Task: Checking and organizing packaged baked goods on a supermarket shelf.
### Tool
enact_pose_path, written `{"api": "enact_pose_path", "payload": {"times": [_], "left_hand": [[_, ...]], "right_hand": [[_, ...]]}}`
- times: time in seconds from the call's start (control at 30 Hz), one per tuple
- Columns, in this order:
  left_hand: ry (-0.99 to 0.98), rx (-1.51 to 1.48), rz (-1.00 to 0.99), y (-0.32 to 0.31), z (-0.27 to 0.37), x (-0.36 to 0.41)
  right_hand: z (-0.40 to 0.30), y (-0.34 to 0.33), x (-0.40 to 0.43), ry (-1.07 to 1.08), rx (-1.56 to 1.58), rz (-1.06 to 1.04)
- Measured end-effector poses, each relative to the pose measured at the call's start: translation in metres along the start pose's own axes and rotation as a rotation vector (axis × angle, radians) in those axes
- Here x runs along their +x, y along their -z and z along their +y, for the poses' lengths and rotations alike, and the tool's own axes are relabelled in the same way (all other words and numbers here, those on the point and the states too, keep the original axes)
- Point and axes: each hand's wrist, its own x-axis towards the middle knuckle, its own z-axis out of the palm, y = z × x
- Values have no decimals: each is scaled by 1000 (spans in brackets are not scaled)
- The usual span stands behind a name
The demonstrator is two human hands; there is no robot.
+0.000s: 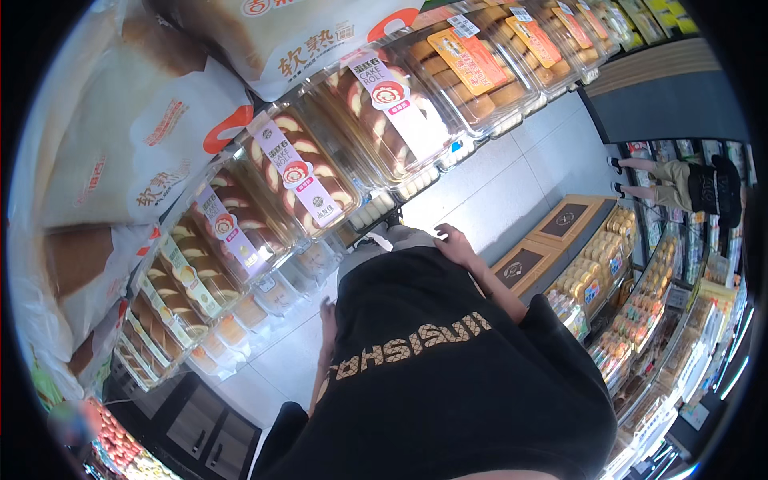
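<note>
My right hand [455, 243] hangs beside the hem of my black T-shirt, over grey trousers, its fingers slightly apart and nothing in it. My left hand [327, 313] is low at my other side, partly hidden by the shirt; how its fingers are held is unclear. Ahead of me, clear plastic boxes of cake rolls [300, 174] stand in a row, one box of rolls [393, 114] farther right. Boxes of golden-brown pastries [474, 72] follow. Large bags of bread [138, 138] lie at the upper left. Neither hand touches these packages.
Lower down hang or stand clear bags of baked goods [240, 315]. Wooden crates [522, 264] and shelves of packaged biscuits [591, 258] are on the right. Another person [690, 186] stands farther off by the shelving. Dark cabinets [195, 426] are at the lower left, above a tiled floor [504, 174].
</note>
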Motion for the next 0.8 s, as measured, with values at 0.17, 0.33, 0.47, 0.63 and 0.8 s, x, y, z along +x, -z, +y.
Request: {"api": "enact_pose_path", "payload": {"times": [0.17,0.33,0.47,0.63,0.8], "left_hand": [[115,-85,-202,-4,-23,-11],[265,-161,-393,18,6,-30],[255,-185,-422,29,59,-28],[343,-270,-397,59,57,-62],[381,-326,-338,79,58,-104]], "right_hand": [[97,-35,-26,-364,62,40],[141,-70,-68,-591,121,65],[216,-102,-90,-452,309,124],[224,-96,-76,-524,375,85],[186,-71,-59,-512,245,54]]}}
